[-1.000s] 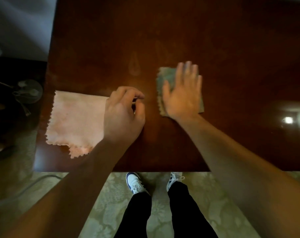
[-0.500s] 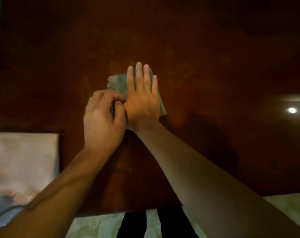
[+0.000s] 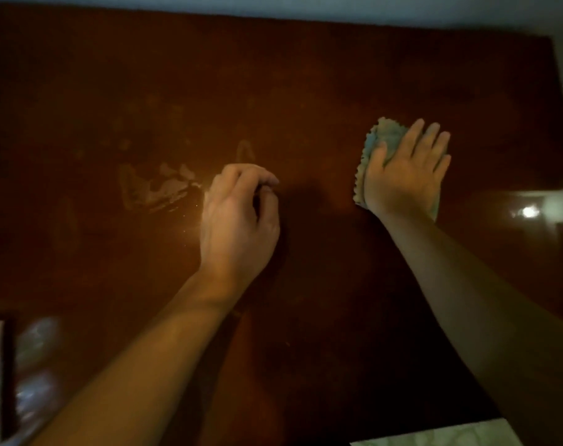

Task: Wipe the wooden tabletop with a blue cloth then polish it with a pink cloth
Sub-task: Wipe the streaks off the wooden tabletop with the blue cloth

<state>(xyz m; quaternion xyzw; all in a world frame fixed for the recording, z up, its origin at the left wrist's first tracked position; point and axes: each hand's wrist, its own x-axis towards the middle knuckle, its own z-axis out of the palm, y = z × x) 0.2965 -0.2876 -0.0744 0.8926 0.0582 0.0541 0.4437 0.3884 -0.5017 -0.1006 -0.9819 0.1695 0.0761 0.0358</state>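
Observation:
My right hand (image 3: 405, 169) lies flat with straight fingers on the folded blue cloth (image 3: 381, 138), pressing it onto the dark wooden tabletop (image 3: 273, 75) at the right of the middle. My left hand (image 3: 238, 217) hovers or rests on the bare wood in the centre, its fingers curled and holding nothing. Pale smears (image 3: 157, 188) mark the wood just left of my left hand. The pink cloth is out of view.
The table's far edge meets a pale wall (image 3: 305, 8) at the top. A bright lamp reflection (image 3: 529, 211) shines on the wood at the right. Pale floor (image 3: 441, 436) shows past the near edge at the bottom right. Blurred reflections (image 3: 32, 365) sit at the lower left.
My right hand has slid the blue cloth to the right, away from my left hand, which had been touching it. The view has shifted and the pink cloth has left the frame.

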